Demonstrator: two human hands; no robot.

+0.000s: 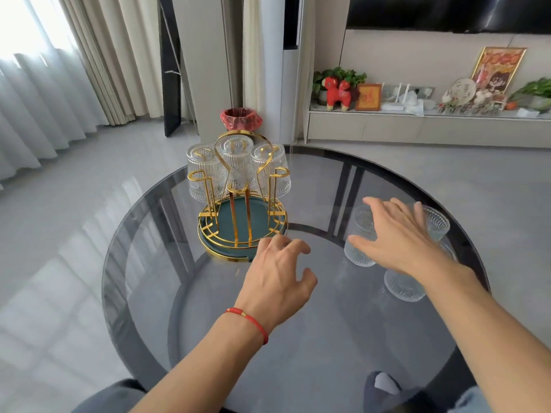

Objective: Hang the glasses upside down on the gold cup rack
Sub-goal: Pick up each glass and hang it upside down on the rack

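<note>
The gold cup rack (238, 204) with a teal tray base stands on the round smoked-glass table (208, 308), left of centre. Three ribbed clear glasses hang upside down on its far pegs: left (200, 174), middle (237, 165), right (272, 171). Its three near pegs are bare. On the table to the right stand three loose glasses: one (359, 234), one at the far right (436, 223), one nearer me (402, 286). My right hand (399, 236) hovers spread over them, holding nothing. My left hand (280, 272), fingers curled and apart, is just in front of the rack's base, empty.
A bin with a red bag (241, 119) stands on the floor behind the rack. A TV cabinet with ornaments (417, 120) runs along the far wall. Curtains (59, 84) hang at the left. My knees and a slipper (384, 386) show through the glass.
</note>
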